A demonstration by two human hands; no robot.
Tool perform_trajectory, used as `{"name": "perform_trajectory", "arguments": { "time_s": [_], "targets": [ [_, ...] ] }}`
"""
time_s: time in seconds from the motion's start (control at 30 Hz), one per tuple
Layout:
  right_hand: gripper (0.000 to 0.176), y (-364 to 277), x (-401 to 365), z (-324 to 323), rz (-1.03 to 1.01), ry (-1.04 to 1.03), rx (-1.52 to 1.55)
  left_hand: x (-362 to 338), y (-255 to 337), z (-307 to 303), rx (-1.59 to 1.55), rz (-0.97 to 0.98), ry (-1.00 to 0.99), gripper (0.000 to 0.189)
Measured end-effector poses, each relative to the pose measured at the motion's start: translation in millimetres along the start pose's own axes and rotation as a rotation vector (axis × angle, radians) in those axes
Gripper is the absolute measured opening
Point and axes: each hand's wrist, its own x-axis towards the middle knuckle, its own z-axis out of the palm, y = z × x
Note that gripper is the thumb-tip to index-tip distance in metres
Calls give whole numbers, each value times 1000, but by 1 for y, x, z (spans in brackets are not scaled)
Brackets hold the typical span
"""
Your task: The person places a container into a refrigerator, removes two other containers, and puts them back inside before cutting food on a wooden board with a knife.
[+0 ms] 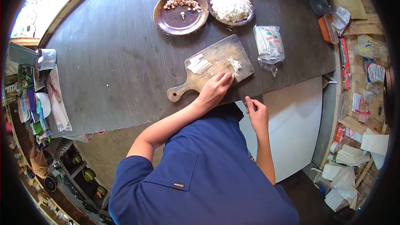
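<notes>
A wooden cutting board (221, 52) with a handle lies at a slant near the table's front edge. White sticks (199, 65) are grouped on its left part, and a small heap of thin white shreds (234, 64) lies at the right. My left hand (216, 88) rests on the board's near edge, just below the shreds, its fingers bent together; anything under the fingertips is hidden. Off the table edge, right of the board, my right hand (256, 110) is closed around a dark handle, perhaps a knife's, whose blade I cannot make out.
Behind the board stand a brown plate (179, 24) with small brown pieces and a bowl (211, 9) heaped with white shreds. A plastic-wrapped white package (268, 43) lies right of the board. Utensils and a container (46, 59) are at the left edge.
</notes>
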Motion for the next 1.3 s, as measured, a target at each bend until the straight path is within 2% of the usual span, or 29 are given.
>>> {"name": "perform_trajectory", "arguments": {
  "time_s": [0.13,0.2,0.27,0.3,0.33,0.4,0.43,0.57,0.63,0.77,0.97,1.07,1.13,1.17,1.2,1.27,1.3],
  "targets": [
    [52,3,9,-1,1,-44,49,-3,-2,4,-46,-24,-28,48],
    [48,4,14,0,-2,-72,240,-3,-3,4,-76,-47,-51,47],
    [46,-1,18,-7,-21,-38,284,3,-3,3,78,-128,208,49],
    [43,-5,21,-9,-38,10,327,10,-1,-6,137,-288,176,70],
    [43,-4,26,-10,-33,16,336,18,-1,-11,136,-279,169,70],
    [43,1,35,-9,-68,79,342,29,-5,-18,130,-441,188,94],
    [43,4,38,-8,-64,75,349,29,-11,-14,173,-427,124,112],
    [48,17,39,-6,-91,79,280,32,-2,-20,181,-403,56,123],
    [49,22,38,-2,-94,59,292,33,-4,-20,140,-482,42,134],
    [49,26,32,1,-92,69,277,27,-7,-10,234,-408,8,136],
    [48,30,24,2,-142,81,270,24,5,-3,232,-398,21,134],
    [48,27,18,-1,-130,60,222,21,16,-2,217,-376,20,127],
    [48,27,15,-4,-110,27,241,21,22,-3,229,-296,77,116],
    [48,29,14,-5,-108,24,236,18,28,-5,180,-259,127,88],
    [49,32,12,-7,-92,-2,232,11,29,-1,178,-268,126,88],
    [49,34,11,-9,-83,-39,226,-4,24,7,1,-136,-17,61],
    [49,36,11,-11,-77,-76,224,-2,34,3,-44,-129,17,41]
  ]
}}
